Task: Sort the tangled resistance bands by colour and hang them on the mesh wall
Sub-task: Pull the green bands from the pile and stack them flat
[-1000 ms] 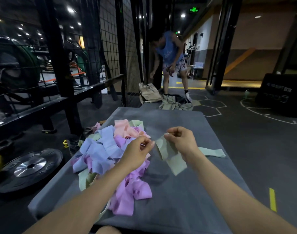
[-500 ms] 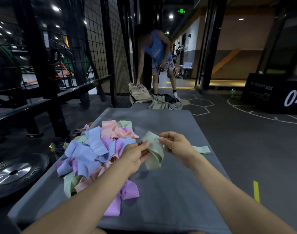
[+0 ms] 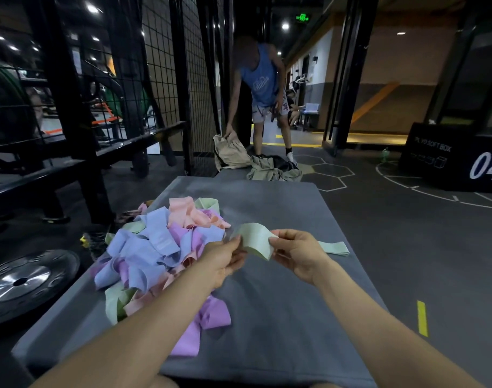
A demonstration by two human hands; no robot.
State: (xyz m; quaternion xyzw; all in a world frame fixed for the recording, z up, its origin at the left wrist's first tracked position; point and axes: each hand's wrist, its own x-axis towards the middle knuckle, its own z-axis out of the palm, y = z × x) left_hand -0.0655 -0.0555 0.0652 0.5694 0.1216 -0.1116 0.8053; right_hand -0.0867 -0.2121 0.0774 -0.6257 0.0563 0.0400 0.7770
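Behind a grey gym mat (image 3: 281, 317), a green band (image 3: 256, 240) is pinched between left hand (image 3: 224, 260) and right hand (image 3: 299, 252), fingers curled on it, apparently to separate it from the pile of bands (image 3: 158, 247).

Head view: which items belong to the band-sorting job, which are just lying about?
Job:
green band, pinched by left hand and right hand
second green band on grey mat
tangled band pile
mesh wall

Lying about:
weight plate
plyo box
clothes on floor
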